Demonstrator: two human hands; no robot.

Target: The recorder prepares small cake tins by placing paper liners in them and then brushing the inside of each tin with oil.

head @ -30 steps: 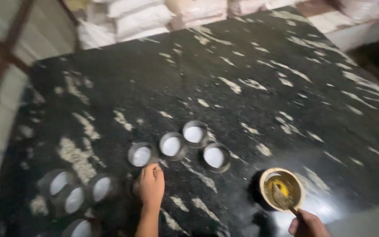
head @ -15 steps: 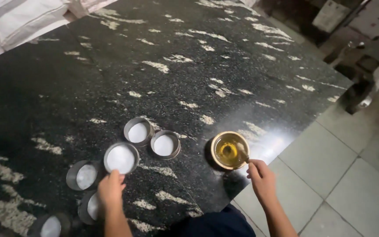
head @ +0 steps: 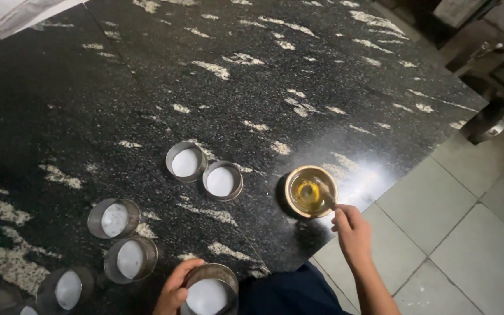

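Black stone slab (head: 164,87), speckled white, fills most of the view; its near corner ends at about 5 o'clock, beyond which lies a pale tiled floor (head: 468,233). White sacks (head: 7,14) sit at the slab's far edge, 11 o'clock. Dark clutter at 2 o'clock, too dim to identify.

Small round metal tins with white lining stand on the slab: a touching pair (head: 204,171) near centre, two more (head: 122,239) at 8 o'clock, others partly cut off at 7 o'clock.

Bowl of yellow oil (head: 311,191) sits at 4 o'clock from centre, close to the slab's edge, apart from the tins.

Left hand (head: 174,290) at 6 o'clock, fingers curled around the rim of one tin (head: 208,290), which is lifted clear of the slab and held over the lap. Right hand (head: 352,230) just below the bowl, fingers pinched shut on a thin brush handle (head: 329,201) whose tip dips into the oil.

Risks, judged from position: the bowl stands near the slab's corner, so a sideways push from the brush could slide it off onto the tiles. The lifted tin is gripped at one side only; oily fingers could let it slip. A loaded brush carried across the gap could drip on the dark clothing (head: 287,291) beneath.
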